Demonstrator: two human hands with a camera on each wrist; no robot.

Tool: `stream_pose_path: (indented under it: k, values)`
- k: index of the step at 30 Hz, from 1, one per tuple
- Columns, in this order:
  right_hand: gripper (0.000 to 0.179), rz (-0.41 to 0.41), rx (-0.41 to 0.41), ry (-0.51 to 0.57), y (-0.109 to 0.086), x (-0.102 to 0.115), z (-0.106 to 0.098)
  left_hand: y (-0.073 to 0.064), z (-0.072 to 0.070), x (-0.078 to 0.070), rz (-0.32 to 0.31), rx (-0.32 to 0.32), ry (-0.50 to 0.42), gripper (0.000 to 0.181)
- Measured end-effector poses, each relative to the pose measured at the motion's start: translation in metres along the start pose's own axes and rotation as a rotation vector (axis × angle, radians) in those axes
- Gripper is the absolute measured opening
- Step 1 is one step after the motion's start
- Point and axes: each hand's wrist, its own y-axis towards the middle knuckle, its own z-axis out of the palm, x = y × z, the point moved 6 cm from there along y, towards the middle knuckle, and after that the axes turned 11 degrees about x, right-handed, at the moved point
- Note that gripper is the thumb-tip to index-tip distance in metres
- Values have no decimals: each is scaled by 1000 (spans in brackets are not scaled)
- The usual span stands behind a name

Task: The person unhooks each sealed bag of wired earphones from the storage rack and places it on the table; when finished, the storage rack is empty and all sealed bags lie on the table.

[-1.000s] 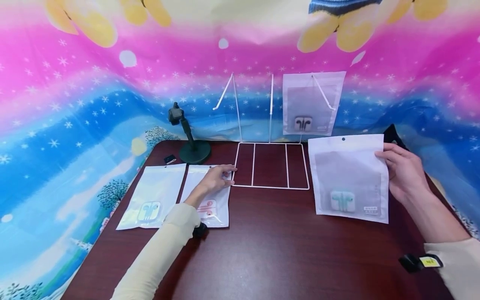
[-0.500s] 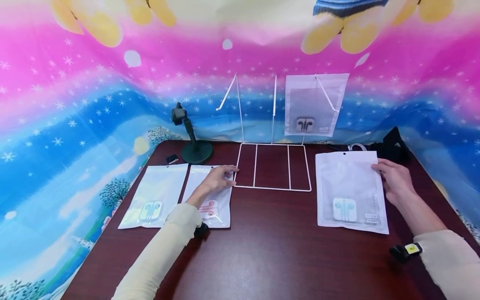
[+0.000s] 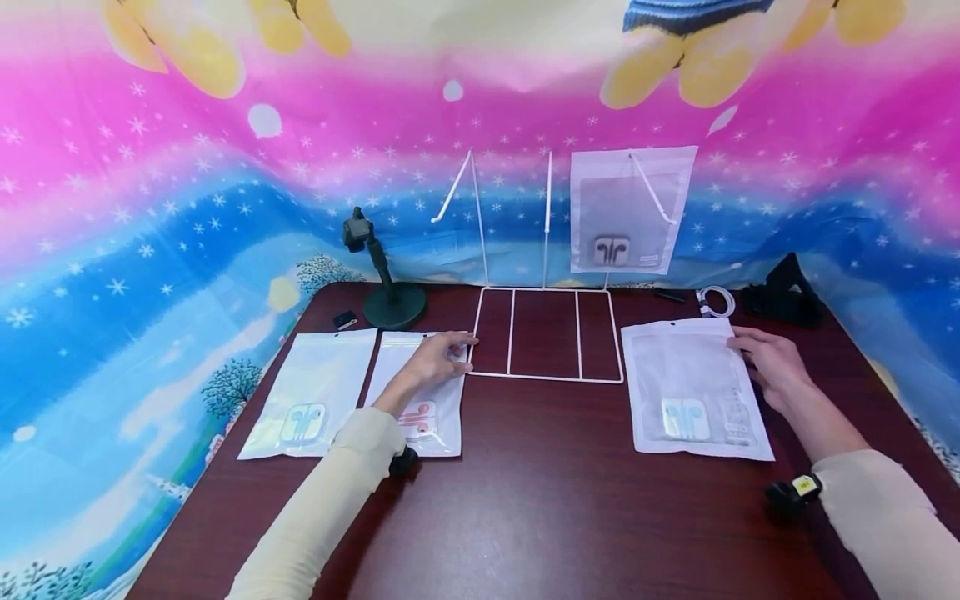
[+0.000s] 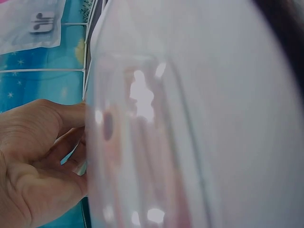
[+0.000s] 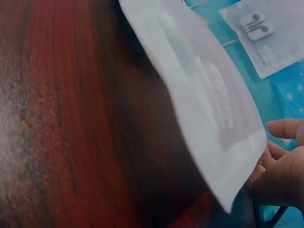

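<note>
A white wire display rack (image 3: 545, 379) stands on the table, and my left hand (image 3: 427, 362) grips the left side of its base. That forearm passes over a pouch with pink earphones (image 3: 417, 419), partly hiding it. Left of it lies a pouch with pale blue earphones (image 3: 303, 423). At the right, my right hand (image 3: 776, 367) pinches the upper right edge of a white pouch with light green-blue earphones (image 3: 685, 419), which is low over the tabletop; in the right wrist view this pouch (image 5: 209, 104) is tilted. Another pouch, with dark earphones (image 3: 611, 250), hangs from the rack's right hook.
A dark stand (image 3: 393, 304) with a round base stands at the back left, beside a small black item (image 3: 344, 319). Behind the right pouch are a coiled white cable (image 3: 716, 302) and a black object (image 3: 783, 296). A patterned cloth (image 3: 517, 108) hangs behind the table.
My right hand has lowered the green-blue earphone pouch toward the tabletop and moved slightly left, exposing the cable and black object behind. My left hand stays at the rack.
</note>
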Motion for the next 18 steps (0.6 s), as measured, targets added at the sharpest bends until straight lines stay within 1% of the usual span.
stream_pose_path:
  k: [10, 14, 18]
  values:
    - [62, -50, 37, -28, 1, -3, -3, 0, 0, -2, 10, -4, 10, 50]
    - [61, -67, 48, 0, 2, -3, -7, -1, 0, -1, 1, -3, 3, 50]
    - [62, -89, 81, 77, 3, -4, -9, -1, 0, -1, -1, -4, 0, 50]
